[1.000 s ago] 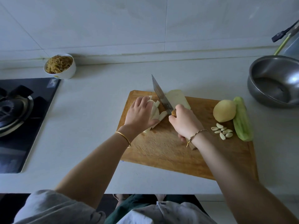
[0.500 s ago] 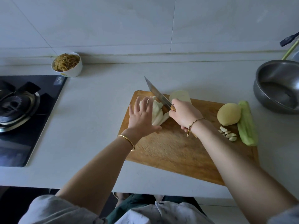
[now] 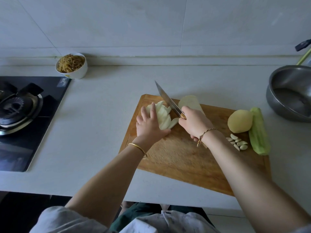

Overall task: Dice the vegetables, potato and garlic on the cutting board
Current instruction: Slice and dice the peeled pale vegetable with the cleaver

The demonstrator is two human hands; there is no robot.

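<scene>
1 potato [image 3: 240, 121], 1 knife [image 3: 165, 98], 1 cutting board [image 3: 185, 157]

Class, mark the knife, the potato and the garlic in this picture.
knife [image 3: 165, 98], head view, middle of the blade
potato [image 3: 239, 121], head view, centre of its upper side
garlic [image 3: 238, 140], head view, a clove in the middle of the pile

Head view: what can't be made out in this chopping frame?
All in the head view.
The knife handle: almost all inside the right hand.
The pale slices: partly under the left hand; count unclear.
The pale uncut piece: near end behind the blade and right hand.
The metal bowl: cut by the right edge; contents unclear.
The stove: cut by the left edge.
</scene>
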